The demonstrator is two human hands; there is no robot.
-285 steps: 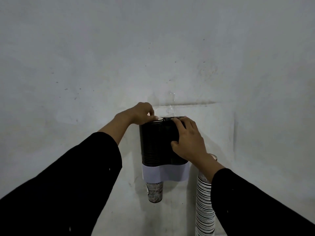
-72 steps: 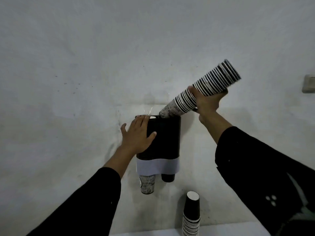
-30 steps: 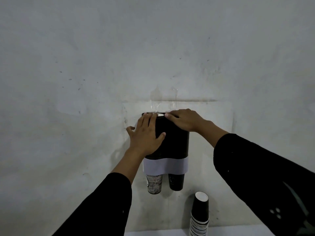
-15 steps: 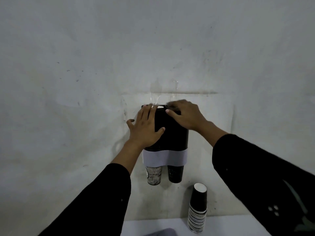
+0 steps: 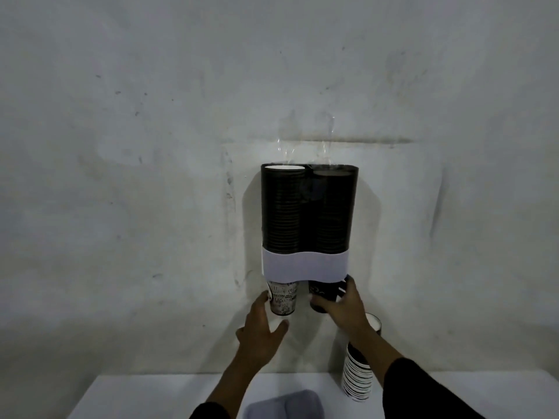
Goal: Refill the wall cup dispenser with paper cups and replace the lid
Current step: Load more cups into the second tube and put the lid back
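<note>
Against the wall (image 5: 151, 146), the dispenser (image 5: 307, 213) hangs as the landmark: a dark, see-through twin-tube body with a white band (image 5: 304, 266) across its lower part. Both tubes are packed with nested cups. The left column's top rim shows white at the open top, the right column's top looks dark, and no lid sits on the tubes.

Below the band on the left, a patterned cup (image 5: 282, 297) pokes out of the left tube. The left hand (image 5: 261, 334) rises beneath it, its grip released, fingers spread; one fingertip reaches the cup's left side, and whether it touches cannot be told. The thumb points right under the cup's base.

Below the band on the right, a black cup (image 5: 325, 293) pokes out of the right tube. The right hand (image 5: 344, 309) is cupped around its lower part, thumb on the left side and fingers on the right, grasping it.

Further right and lower than the dispenser, a striped stack of cups (image 5: 358, 376) stands upright on the white table (image 5: 151, 397), partly hidden by the right forearm in its black sleeve (image 5: 423, 391).

Straight below the dispenser, at the table's near edge, lies a grey lid (image 5: 284, 405), only partly in view.
</note>
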